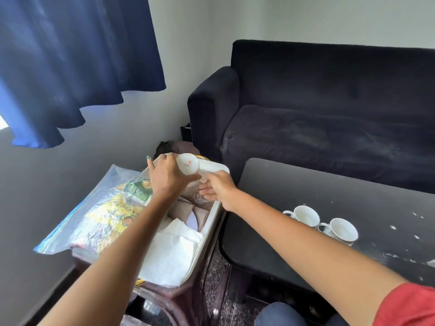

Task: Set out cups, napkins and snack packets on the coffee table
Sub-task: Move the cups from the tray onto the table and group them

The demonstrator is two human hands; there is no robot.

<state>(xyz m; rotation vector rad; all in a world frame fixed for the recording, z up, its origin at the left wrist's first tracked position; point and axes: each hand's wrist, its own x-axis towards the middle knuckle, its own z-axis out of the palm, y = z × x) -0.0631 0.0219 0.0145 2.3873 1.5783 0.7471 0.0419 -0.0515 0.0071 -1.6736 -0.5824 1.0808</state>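
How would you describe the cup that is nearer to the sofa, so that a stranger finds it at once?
Look at the dark coffee table in front of the sofa. Two white cups stand together near its front edge. The wanted cup is the left one, nearer the white tray; the other cup stands to its right.

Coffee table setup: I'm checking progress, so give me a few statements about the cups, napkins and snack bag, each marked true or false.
1. Two cups stand on the coffee table. True: one cup and a second cup stand side by side.
2. The left hand holds a white cup over the tray. True.
3. The white napkins lie on the coffee table. False: they lie in the tray.
4. The bag of snack packets lies on the sofa. False: it lies left of the tray.
5. The right hand rests idle on the table. False: its fingers are at something in the tray.
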